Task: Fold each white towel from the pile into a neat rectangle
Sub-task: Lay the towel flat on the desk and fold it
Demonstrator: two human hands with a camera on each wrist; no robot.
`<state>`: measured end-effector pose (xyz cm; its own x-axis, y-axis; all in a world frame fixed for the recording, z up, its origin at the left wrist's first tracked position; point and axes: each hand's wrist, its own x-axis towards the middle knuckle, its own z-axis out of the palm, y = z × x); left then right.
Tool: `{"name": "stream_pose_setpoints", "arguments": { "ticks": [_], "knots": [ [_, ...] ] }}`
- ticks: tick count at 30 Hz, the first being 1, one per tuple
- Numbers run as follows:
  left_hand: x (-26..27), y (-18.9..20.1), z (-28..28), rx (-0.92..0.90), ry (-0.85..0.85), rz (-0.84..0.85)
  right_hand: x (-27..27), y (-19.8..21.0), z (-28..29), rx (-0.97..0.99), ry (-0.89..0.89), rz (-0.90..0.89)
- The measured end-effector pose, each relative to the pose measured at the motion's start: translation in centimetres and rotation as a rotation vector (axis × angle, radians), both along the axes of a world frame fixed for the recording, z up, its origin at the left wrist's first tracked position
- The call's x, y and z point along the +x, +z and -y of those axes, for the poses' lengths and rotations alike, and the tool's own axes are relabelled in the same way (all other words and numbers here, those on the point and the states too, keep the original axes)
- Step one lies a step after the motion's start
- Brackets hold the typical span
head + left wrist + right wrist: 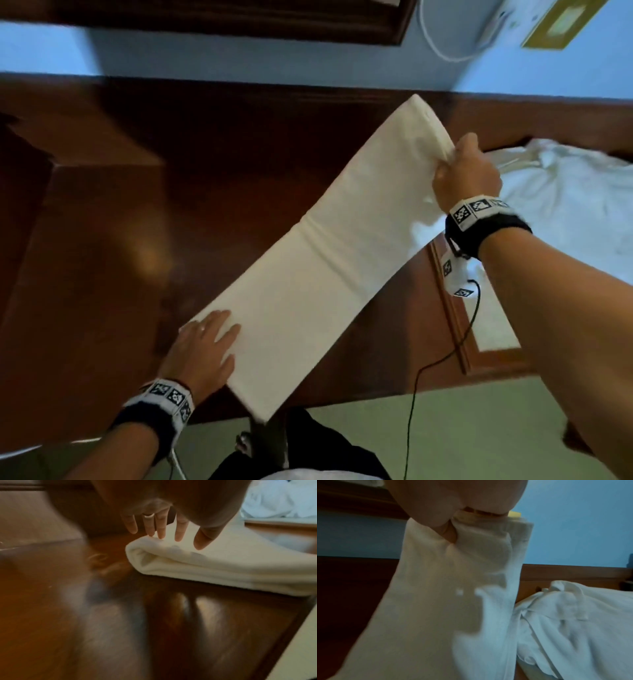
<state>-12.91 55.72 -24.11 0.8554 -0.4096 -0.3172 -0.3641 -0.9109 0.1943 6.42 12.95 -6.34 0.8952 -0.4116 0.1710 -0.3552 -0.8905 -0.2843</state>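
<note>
Presently: white towel (308, 270), folded into a long strip, near end flat on the dark wooden counter (113, 212), far end raised. Left hand (202, 353), fingers straight and spread, presses the near end. Right hand (466, 174) pinches the raised end. Pile of white towels (565, 205) lies just beyond, to the right.

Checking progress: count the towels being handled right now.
1: the folded towel, left hand flat on its near end, right hand gripping its far end. The pile may hide more.
</note>
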Motion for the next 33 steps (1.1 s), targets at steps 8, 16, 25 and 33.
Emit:
{"name": "stream_pose_setpoints", "arguments": {
  "ticks": [8,16,25,33],
  "knots": [
    [4.5,2.2,1.4,-0.066,-0.020,0.127,-2.2,0.4,-5.8,-0.147,0.308,0.015],
    [6.9,3.6,-3.3,-0.234,0.171,0.212,-17.1,-10.7,-18.6,-0.150,0.700,-0.073],
    [6.4,1.4,-0.6,-0.037,-0.598,0.213,-26.4,-17.1,-20.3,-0.155,0.586,-0.420],
    [7.4,2.4,2.9,-0.105,-0.622,0.296,-25.5,-15.4,-16.2,-0.027,0.275,-0.306]
  ]
}}
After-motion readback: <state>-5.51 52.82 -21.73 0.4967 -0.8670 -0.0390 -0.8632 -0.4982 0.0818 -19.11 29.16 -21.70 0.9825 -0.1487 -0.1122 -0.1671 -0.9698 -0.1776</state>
